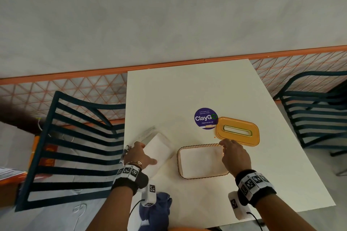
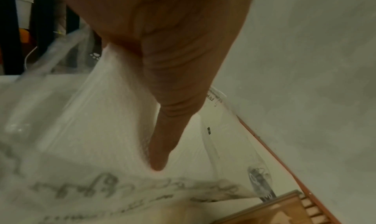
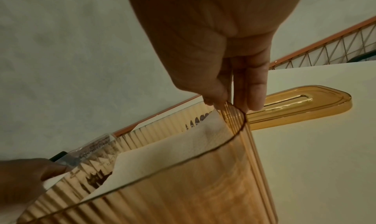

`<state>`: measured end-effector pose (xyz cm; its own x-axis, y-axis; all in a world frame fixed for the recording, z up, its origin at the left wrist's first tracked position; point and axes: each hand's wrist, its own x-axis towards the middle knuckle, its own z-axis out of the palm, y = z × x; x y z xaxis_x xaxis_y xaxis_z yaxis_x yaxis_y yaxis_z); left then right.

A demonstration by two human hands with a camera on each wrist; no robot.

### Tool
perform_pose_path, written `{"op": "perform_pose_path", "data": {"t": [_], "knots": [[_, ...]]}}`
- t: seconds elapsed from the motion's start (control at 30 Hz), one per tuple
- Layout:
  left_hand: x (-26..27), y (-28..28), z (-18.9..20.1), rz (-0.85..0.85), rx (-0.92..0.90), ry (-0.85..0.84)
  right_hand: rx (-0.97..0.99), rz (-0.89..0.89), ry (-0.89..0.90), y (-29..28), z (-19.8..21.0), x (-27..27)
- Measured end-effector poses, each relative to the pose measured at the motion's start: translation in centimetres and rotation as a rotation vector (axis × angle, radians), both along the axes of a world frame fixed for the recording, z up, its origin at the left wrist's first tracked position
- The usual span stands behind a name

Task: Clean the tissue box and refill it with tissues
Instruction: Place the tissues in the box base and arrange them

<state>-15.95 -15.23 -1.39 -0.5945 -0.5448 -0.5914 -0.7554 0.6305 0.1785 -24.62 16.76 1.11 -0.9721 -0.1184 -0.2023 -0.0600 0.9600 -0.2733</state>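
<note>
An open amber ribbed tissue box stands on the white table, with white tissues lying inside. My right hand pinches the box's far right rim between thumb and fingers. Its amber slotted lid lies flat just behind the box. To the left, my left hand grips a clear plastic pack of white tissues, thumb on top, fingers hidden behind it.
A purple round sticker is on the table behind the box. A blue cloth hangs at the table's near edge. Dark slatted chairs stand left and right. An orange mesh railing runs behind the table.
</note>
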Motion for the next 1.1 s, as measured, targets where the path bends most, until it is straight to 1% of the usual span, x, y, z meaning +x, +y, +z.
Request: {"op": "perform_pose_path", "data": {"t": [0.07, 0.13, 0.23, 0.3, 0.33, 0.4, 0.47, 0.53, 0.6, 0.63, 0.7, 0.73, 0.87, 0.93, 0.97, 1.1], "knots": [[0.2, 0.1, 0.6, 0.0, 0.034, 0.031, 0.007, 0.012, 0.012, 0.0, 0.3, -0.1], [0.6, 0.3, 1.5, -0.007, 0.149, 0.089, -0.016, 0.023, 0.041, -0.1, 0.7, 0.0], [1.6, 0.8, 3.7, 0.051, 0.282, 0.246, -0.126, 0.082, 0.074, -0.7, 1.7, -0.1], [2.3, 1.3, 5.9, 0.056, 0.366, 0.35, -0.232, 0.173, 0.025, -1.4, 2.7, -0.1], [2.6, 1.6, 6.9, 0.041, 0.42, 0.381, -0.301, 0.216, -0.045, -1.8, 3.4, -0.1], [3.0, 2.5, 9.2, -0.009, 0.519, 0.396, -0.472, 0.252, -0.281, -2.8, 4.6, -0.1], [2.8, 3.6, 10.8, -0.063, 0.646, 0.372, -0.636, 0.236, -0.521, -3.6, 5.8, 0.1], [2.3, 4.8, 11.5, -0.119, 0.755, 0.336, -0.758, 0.217, -0.715, -3.8, 6.7, 0.2], [1.9, 6.0, 11.4, -0.146, 0.783, 0.316, -0.85, 0.258, -0.837, -3.2, 7.7, 0.2], [1.6, 6.5, 11.0, -0.137, 0.779, 0.315, -0.868, 0.268, -0.853, -2.7, 7.9, 0.2], [1.0, 7.5, 10.1, -0.053, 0.791, 0.345, -0.895, 0.22, -0.838, -1.5, 7.6, 0.0], [1.0, 8.1, 9.4, 0.036, 0.823, 0.375, -0.905, 0.18, -0.826, -0.8, 7.0, -0.2], [1.2, 11.4, 6.3, 0.541, 0.994, 0.466, -0.94, 0.021, -0.792, 1.3, 4.4, -0.7], [1.3, 13.5, 5.4, 0.671, 1.032, 0.475, -0.97, -0.065, -0.783, 2.0, 3.3, -0.6], [1.3, 14.5, 5.0, 0.686, 0.99, 0.473, -0.967, -0.092, -0.778, 2.1, 2.9, -0.5], [0.7, 16.8, 4.6, 0.567, 0.651, 0.465, -0.845, -0.088, -0.707, 2.2, 1.5, 0.0]]}}
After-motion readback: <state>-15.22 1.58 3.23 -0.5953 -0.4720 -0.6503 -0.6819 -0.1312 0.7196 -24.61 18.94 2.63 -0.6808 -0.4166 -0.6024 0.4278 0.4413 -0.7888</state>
